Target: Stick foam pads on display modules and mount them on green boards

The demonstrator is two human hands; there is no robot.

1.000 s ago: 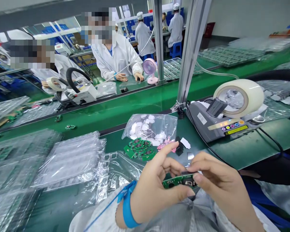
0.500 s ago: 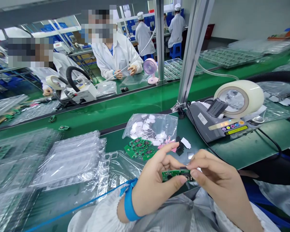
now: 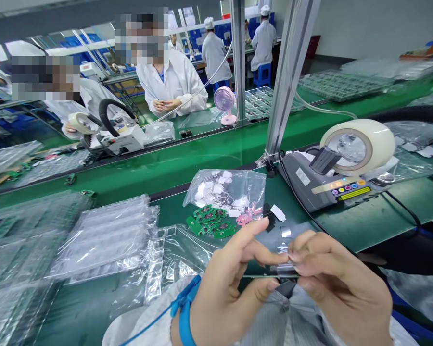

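Observation:
My left hand (image 3: 231, 283), with a blue band at the wrist, has its thumb and fingers closed round the left side of a thin circuit board (image 3: 265, 276), seen nearly edge-on. My right hand (image 3: 339, 278) pinches at the board's right end, where a small shiny piece shows between the fingertips. Just beyond my hands lie green circuit boards (image 3: 209, 221), pink pieces (image 3: 248, 215) and a white piece (image 3: 277, 213). A clear bag (image 3: 223, 190) of white-and-dark pieces is behind them.
A grey tape dispenser (image 3: 306, 182) with a large tape roll (image 3: 364, 146) stands at right. Stacked clear trays (image 3: 104, 235) are at left. Across the green conveyor (image 3: 187, 163) are a pink fan (image 3: 225, 103) and a person in white (image 3: 173, 81).
The board has tilted from face-on to nearly edge-on, and my hands have moved slightly down. Across the line, the person's hands have come together. Small boards on the conveyor have shifted left.

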